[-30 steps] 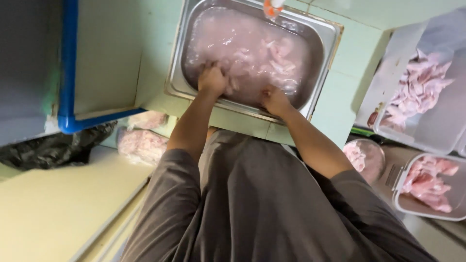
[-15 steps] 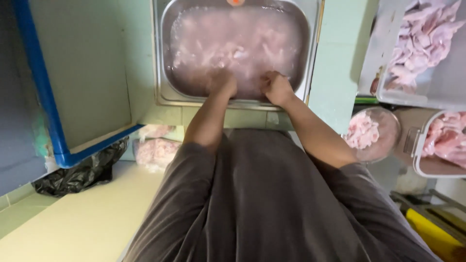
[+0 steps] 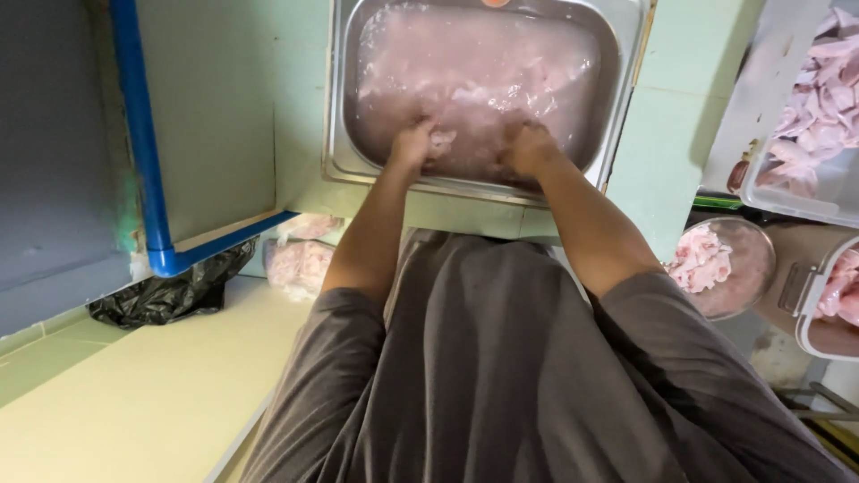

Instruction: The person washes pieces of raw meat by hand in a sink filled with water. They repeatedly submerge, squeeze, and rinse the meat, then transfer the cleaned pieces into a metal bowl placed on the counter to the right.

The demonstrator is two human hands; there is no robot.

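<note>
A steel sink (image 3: 338, 134) set in a pale green counter holds cloudy water full of pale pink raw meat pieces (image 3: 474, 72). Both my hands are down in it at the near edge. My left hand (image 3: 410, 143) is curled around meat pieces under the water. A little to its right, my right hand (image 3: 530, 148) is closed on more meat. My fingers are mostly hidden by the water and the meat. My grey-sleeved arms reach forward from the bottom of the view.
A clear tub of raw meat (image 3: 819, 116) stands at the right, with a round bowl of meat (image 3: 720, 264) and another tub (image 3: 828, 295) below it. A blue-edged panel (image 3: 143, 152) is at the left, a black bag (image 3: 165, 295) and bagged meat (image 3: 300, 259) underneath.
The view has swung so the sink sits more centred and upright. My two hands stayed in the water at the near edge and shifted slightly among the meat.
</note>
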